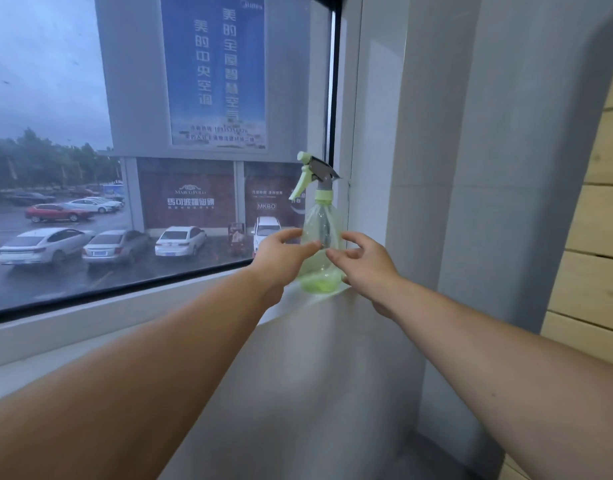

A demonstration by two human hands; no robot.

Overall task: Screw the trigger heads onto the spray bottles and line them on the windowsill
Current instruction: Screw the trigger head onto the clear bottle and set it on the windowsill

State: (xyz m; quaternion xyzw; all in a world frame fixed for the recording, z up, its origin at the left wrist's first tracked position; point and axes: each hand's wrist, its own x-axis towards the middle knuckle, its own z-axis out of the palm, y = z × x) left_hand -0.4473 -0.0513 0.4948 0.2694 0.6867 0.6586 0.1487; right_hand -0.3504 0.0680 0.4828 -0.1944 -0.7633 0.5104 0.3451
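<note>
Head view showed both bare forearms stretched forward and slightly upward toward the far right end of the windowsill (319, 341), where a pale green translucent spray bottle (321, 237) stood upright in the corner next to the grey window reveal. Its trigger head (313, 173) (green lever and collar, grey top) sat on the neck, nozzle pointing left toward the glass.

The left hand (284, 252) came in from the lower left, wrist straight, thumb raised near the bottle's left shoulder and fingers (310, 247) curled across the front of the body. The right hand (364, 259) approached from the lower right, its fingers spread and bent, fingertips reaching in front of the bottle's middle, thumb lower down near the base. Both hands were loose and uncurled, cupped around the bottle rather than clamped on it; whether any fingertip actually touched the plastic could not be told.

The bottle's base rested on the sill surface, just beside the right wall. Beyond the window pane (90, 168) lay a car park with parked cars and a building carrying a blue banner.
</note>
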